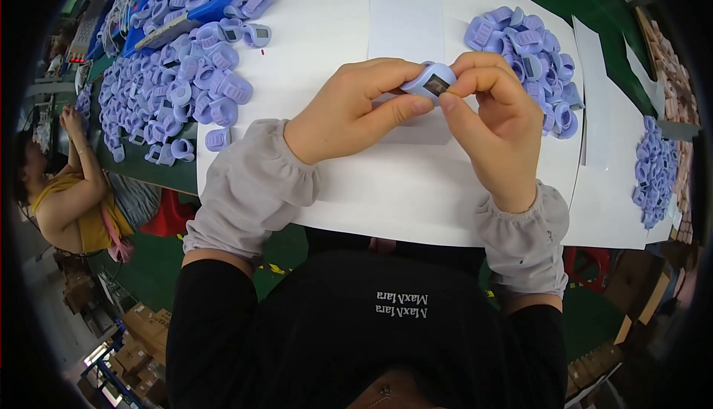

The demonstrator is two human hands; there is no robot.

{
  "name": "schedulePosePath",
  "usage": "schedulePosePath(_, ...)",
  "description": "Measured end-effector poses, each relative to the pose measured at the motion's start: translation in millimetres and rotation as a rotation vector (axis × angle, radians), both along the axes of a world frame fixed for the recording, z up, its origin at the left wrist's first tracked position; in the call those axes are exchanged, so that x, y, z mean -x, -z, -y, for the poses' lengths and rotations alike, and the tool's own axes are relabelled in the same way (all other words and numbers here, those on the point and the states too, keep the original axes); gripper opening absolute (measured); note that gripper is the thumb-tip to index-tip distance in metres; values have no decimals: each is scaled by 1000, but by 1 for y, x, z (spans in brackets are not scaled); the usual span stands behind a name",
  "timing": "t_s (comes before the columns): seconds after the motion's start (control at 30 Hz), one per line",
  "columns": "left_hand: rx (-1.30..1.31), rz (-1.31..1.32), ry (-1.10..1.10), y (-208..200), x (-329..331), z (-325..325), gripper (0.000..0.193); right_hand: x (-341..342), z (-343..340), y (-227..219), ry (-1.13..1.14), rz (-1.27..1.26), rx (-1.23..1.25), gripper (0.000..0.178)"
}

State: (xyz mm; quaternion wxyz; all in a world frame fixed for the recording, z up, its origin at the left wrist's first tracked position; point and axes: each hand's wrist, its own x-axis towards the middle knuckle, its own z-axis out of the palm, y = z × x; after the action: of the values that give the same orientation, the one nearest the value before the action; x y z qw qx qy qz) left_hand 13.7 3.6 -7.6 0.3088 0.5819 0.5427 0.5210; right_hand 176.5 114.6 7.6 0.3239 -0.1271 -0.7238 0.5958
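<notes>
Over the white sheet (386,194), my left hand (349,112) and right hand (497,127) both pinch one lilac ring-shaped piece (431,81), screen up for inspection, between lilac heaps far left (178,90) and far right (527,53).

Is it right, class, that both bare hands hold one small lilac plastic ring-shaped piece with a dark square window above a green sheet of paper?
Not quite: the head view shows the sheet of paper is white, not green. The left hand and right hand do hold one small lilac plastic ring-shaped piece.

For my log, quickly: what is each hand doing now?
Left hand: closed on the small purple part.
Right hand: closed on the same part.
</notes>
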Motion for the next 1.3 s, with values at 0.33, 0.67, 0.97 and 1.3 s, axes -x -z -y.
schedulePosePath(0.33,23,-2,7,-1,1,0,28,2,0,2,57,-35,-48,12)
schedulePosePath(0.67,-27,-66,31,-1,2,-1,27,2,0,-1,26,78,-112,27)
schedulePosePath(0.97,-48,109,-18,-11,-2,5,21,1,-6,-2,42,75,-219,24)
schedulePosePath(1.3,146,-726,-845,-14,127,54,22,-30,-69,-8,647,421,-583,30)
